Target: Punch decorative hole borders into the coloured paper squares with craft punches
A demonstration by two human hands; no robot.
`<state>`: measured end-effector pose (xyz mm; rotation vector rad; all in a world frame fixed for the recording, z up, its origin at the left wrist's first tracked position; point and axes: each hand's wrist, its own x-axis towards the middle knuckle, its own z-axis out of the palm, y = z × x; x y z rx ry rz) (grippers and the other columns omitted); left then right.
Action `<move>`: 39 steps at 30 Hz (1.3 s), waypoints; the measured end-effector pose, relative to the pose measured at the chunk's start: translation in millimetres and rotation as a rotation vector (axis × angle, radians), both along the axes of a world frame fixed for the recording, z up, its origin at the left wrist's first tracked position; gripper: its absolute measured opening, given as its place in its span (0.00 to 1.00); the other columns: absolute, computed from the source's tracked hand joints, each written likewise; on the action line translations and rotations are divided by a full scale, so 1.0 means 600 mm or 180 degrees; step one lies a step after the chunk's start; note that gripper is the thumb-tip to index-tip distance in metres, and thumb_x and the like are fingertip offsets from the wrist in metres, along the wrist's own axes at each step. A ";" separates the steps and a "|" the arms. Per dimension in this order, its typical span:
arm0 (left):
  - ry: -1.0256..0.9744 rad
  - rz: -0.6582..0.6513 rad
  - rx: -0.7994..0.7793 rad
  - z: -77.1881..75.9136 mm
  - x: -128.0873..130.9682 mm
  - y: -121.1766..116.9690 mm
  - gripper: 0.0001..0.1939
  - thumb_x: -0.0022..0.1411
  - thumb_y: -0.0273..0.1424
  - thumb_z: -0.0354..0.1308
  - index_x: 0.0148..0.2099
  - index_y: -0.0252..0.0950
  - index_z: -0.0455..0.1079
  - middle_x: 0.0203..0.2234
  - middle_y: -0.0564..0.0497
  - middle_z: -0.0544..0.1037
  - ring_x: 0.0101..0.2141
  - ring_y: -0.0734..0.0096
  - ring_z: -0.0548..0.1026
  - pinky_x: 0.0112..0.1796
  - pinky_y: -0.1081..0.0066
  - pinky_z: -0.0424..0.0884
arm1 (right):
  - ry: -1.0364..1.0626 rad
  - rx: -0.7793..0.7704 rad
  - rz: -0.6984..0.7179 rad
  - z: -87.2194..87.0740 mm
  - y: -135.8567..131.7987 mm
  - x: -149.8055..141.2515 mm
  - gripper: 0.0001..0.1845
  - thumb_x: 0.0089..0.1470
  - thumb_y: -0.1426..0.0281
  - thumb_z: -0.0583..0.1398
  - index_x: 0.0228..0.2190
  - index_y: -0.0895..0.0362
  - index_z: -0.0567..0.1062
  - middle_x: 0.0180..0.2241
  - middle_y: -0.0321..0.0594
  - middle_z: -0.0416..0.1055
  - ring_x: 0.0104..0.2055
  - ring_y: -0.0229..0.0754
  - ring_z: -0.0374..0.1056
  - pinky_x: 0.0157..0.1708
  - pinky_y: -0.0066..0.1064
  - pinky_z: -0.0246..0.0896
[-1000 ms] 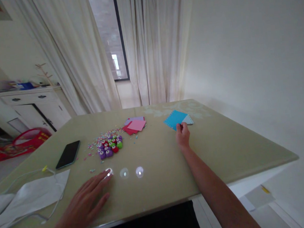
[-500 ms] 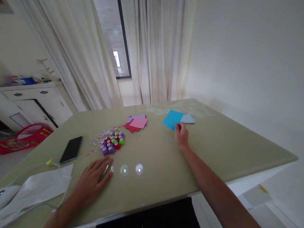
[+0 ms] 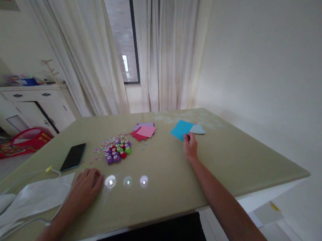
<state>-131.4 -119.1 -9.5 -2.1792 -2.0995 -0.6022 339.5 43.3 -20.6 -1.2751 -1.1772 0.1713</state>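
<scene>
My right hand (image 3: 190, 146) pinches the near corner of a square blue paper sheet (image 3: 181, 129), whose edges show small punched notches. A pale blue paper piece (image 3: 198, 129) lies just right of it, partly behind the sheet. My left hand (image 3: 86, 184) rests on the table with its fingers loosely bent, thumb apart, and nothing visible in it. Beyond it sits a cluster of purple, red and green small paper punches (image 3: 115, 152) with white round tops. Tiny coloured paper bits (image 3: 106, 142) are scattered behind them.
Pink, red and lilac paper squares (image 3: 146, 130) are stacked at the table's middle back. A black phone (image 3: 73, 157) lies left of the punches. At the left edge are a white cloth (image 3: 39, 193), a white device (image 3: 1, 205) and a cable. A wall (image 3: 270, 72) stands to the right.
My left hand has drawn back to the left, away from the punches, and its fingers have curled in. My right hand still holds the blue paper in nearly the same place.
</scene>
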 end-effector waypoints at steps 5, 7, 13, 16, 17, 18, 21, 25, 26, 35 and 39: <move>-0.0183 0.0310 0.0052 0.009 -0.040 0.060 0.14 0.61 0.37 0.47 0.38 0.41 0.73 0.39 0.40 0.83 0.45 0.47 0.80 0.50 0.53 0.72 | -0.0009 0.0011 -0.0073 0.001 -0.003 0.007 0.18 0.60 0.51 0.54 0.32 0.52 0.67 0.28 0.40 0.71 0.30 0.46 0.64 0.34 0.36 0.59; -0.0251 0.0066 -0.0232 0.009 -0.047 0.063 0.14 0.62 0.37 0.46 0.29 0.43 0.71 0.28 0.46 0.81 0.34 0.52 0.80 0.40 0.59 0.74 | 0.0001 0.0007 -0.0103 -0.001 -0.001 0.009 0.18 0.60 0.51 0.54 0.33 0.52 0.68 0.29 0.41 0.72 0.30 0.46 0.64 0.35 0.36 0.59; -0.0386 -0.0052 -0.0320 0.019 -0.051 0.076 0.18 0.56 0.38 0.49 0.42 0.41 0.78 0.47 0.41 0.85 0.52 0.45 0.80 0.55 0.53 0.73 | -0.0011 -0.0037 -0.0060 -0.006 0.004 0.007 0.18 0.60 0.50 0.54 0.33 0.52 0.68 0.29 0.40 0.71 0.31 0.47 0.64 0.36 0.36 0.59; -0.0430 0.0097 -0.0449 0.025 -0.060 0.088 0.14 0.55 0.37 0.49 0.34 0.42 0.76 0.34 0.43 0.86 0.41 0.46 0.84 0.47 0.53 0.78 | -0.0001 -0.0040 -0.0049 -0.006 0.003 0.007 0.18 0.60 0.50 0.54 0.32 0.52 0.67 0.29 0.40 0.70 0.31 0.47 0.63 0.36 0.36 0.59; -0.0436 0.0091 -0.0506 0.025 -0.064 0.091 0.13 0.54 0.37 0.49 0.31 0.43 0.75 0.30 0.45 0.85 0.37 0.47 0.84 0.44 0.54 0.79 | 0.0004 -0.0039 -0.0046 -0.006 0.002 0.008 0.18 0.60 0.50 0.54 0.32 0.52 0.67 0.28 0.39 0.70 0.31 0.47 0.63 0.35 0.36 0.58; -0.0436 0.0082 -0.0521 0.025 -0.067 0.093 0.12 0.54 0.37 0.49 0.30 0.43 0.74 0.28 0.45 0.84 0.36 0.48 0.84 0.44 0.55 0.79 | 0.0006 -0.0038 -0.0039 -0.006 0.002 0.008 0.18 0.60 0.50 0.54 0.32 0.52 0.67 0.28 0.39 0.70 0.31 0.47 0.63 0.35 0.36 0.58; -0.0408 0.0153 -0.0325 0.022 -0.075 0.102 0.17 0.56 0.37 0.48 0.40 0.40 0.76 0.41 0.43 0.85 0.48 0.45 0.82 0.54 0.52 0.75 | -0.0004 -0.0042 -0.0008 -0.005 0.002 0.007 0.18 0.59 0.51 0.55 0.32 0.52 0.68 0.28 0.39 0.70 0.31 0.46 0.62 0.35 0.36 0.58; -0.0331 0.0311 -0.0201 0.012 -0.073 0.119 0.18 0.57 0.36 0.49 0.43 0.37 0.75 0.44 0.36 0.83 0.51 0.40 0.80 0.58 0.46 0.71 | -0.0019 -0.0054 -0.0017 -0.004 0.001 0.006 0.17 0.59 0.51 0.55 0.32 0.52 0.68 0.28 0.39 0.70 0.31 0.46 0.63 0.35 0.36 0.58; -0.0320 0.0349 -0.0189 0.009 -0.069 0.125 0.17 0.57 0.36 0.49 0.42 0.37 0.75 0.43 0.35 0.83 0.51 0.39 0.80 0.58 0.45 0.71 | -0.0022 -0.0058 -0.0021 -0.004 0.001 0.006 0.17 0.59 0.51 0.55 0.32 0.52 0.67 0.28 0.39 0.70 0.31 0.46 0.63 0.35 0.36 0.58; -0.0504 0.0642 -0.0077 -0.005 -0.032 0.172 0.29 0.62 0.36 0.46 0.61 0.28 0.69 0.56 0.29 0.79 0.61 0.39 0.73 0.61 0.45 0.67 | -0.0004 -0.0063 -0.0023 -0.006 0.000 0.007 0.18 0.60 0.50 0.55 0.31 0.51 0.67 0.27 0.38 0.69 0.30 0.46 0.63 0.34 0.35 0.57; -0.0577 0.0590 -0.0125 0.002 -0.037 0.195 0.33 0.65 0.39 0.45 0.64 0.23 0.67 0.60 0.23 0.75 0.64 0.35 0.71 0.62 0.44 0.65 | 0.0013 -0.0081 -0.0015 -0.006 0.000 0.005 0.18 0.59 0.50 0.55 0.31 0.51 0.67 0.27 0.38 0.69 0.31 0.46 0.62 0.35 0.36 0.57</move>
